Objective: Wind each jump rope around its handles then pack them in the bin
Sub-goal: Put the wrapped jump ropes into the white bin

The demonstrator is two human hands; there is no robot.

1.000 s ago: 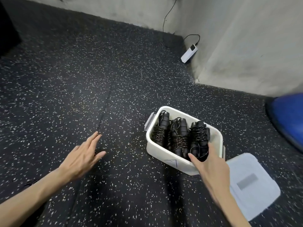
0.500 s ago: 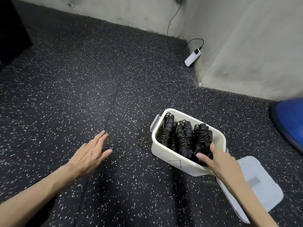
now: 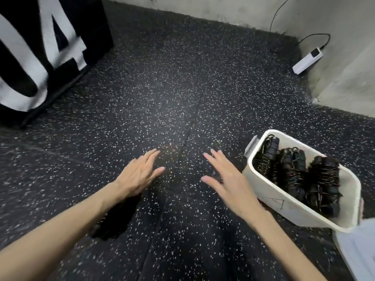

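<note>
Dim, even overhead light; soft shadow under the left forearm [image 3: 67,216]; motion blur throughout, wide-angle bending at the edges.

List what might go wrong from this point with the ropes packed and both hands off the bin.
1. The three wound ropes fill the bin; the nearest bundle sits high by the rim, so it may foul the lid lying beside the bin.
2. Both the left hand and right hand are open, holding nothing; loose cord ends could unwind unchecked.
</note>
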